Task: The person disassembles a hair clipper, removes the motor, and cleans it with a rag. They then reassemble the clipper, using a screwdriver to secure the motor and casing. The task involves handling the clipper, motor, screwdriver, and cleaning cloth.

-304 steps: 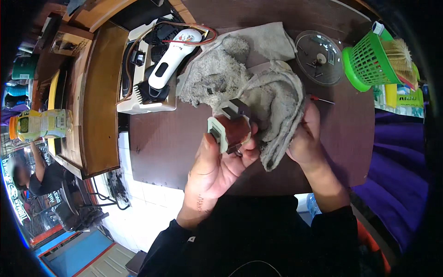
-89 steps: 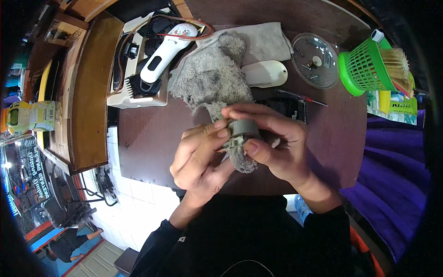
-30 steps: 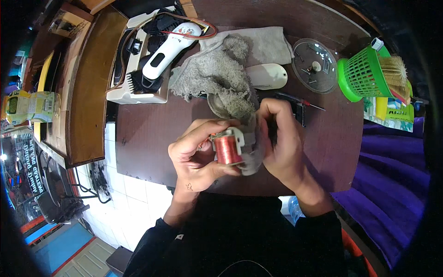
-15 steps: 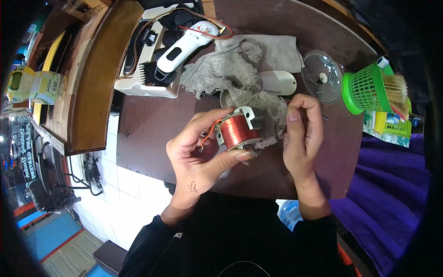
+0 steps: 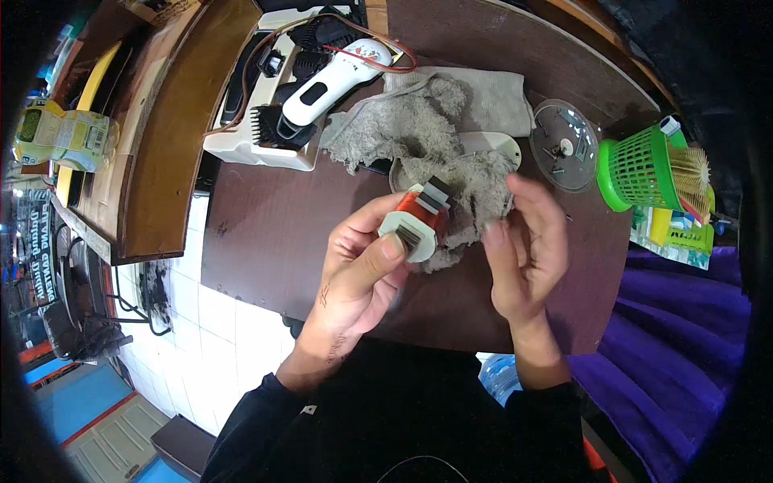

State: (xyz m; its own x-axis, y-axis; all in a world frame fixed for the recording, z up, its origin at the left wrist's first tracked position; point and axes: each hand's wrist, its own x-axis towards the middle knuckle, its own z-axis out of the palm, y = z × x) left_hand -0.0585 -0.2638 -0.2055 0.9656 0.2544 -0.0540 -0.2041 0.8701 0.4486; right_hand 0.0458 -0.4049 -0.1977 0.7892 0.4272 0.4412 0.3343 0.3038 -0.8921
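My left hand [image 5: 358, 266] grips a copper-wire coil [image 5: 411, 213] on a white bobbin. Its thumb presses the laminated metal core, which pokes out of the pale end plate facing me. Another end of the core juts from the coil's far side. To the right, my right hand [image 5: 527, 253] is held with thumb and fingers apart and nothing seen in it. Its fingertips overlap the edge of a grey, frayed rag [image 5: 403, 125] that lies on the table behind both hands. A white curved cover [image 5: 503, 147] is partly hidden by the rag.
A white hair clipper [image 5: 330, 88] rests on a white tray [image 5: 266, 153] with black comb attachments. A clear round dish [image 5: 576, 173] holds screws and small parts at the far right, beside a green basket [image 5: 640, 169]. A wooden cabinet [image 5: 157, 161] stands left of the brown table [image 5: 258, 241].
My left hand has turned the coil, so its end plate and core now face me instead of the copper winding. The fingers of my right hand have spread apart.
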